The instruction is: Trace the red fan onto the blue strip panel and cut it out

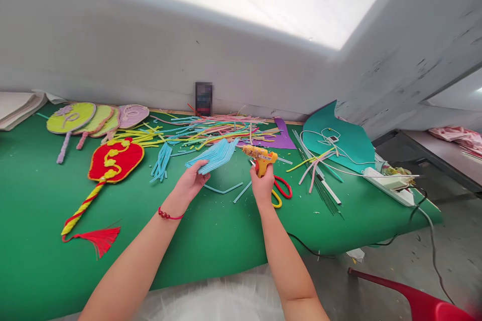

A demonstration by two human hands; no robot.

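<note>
Blue strip panel (214, 155), held just right of the red fan (130, 160).
Likely light, bendy, easily creased; best taken by an edge. Left hand (195, 179) pinches its near-left edge, fingers nearly closed. Farther right of the fan, right hand (263, 184) wraps the yellow glue gun's (266, 156) handle.

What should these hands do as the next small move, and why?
Perhaps run the yellow glue gun along one edge of the blue pipe-cleaner panel: the right hand holds the gun, tip towards the panel, the left hand holds the panel, and a bent blue pipe cleaner lies loose nearby.
</note>
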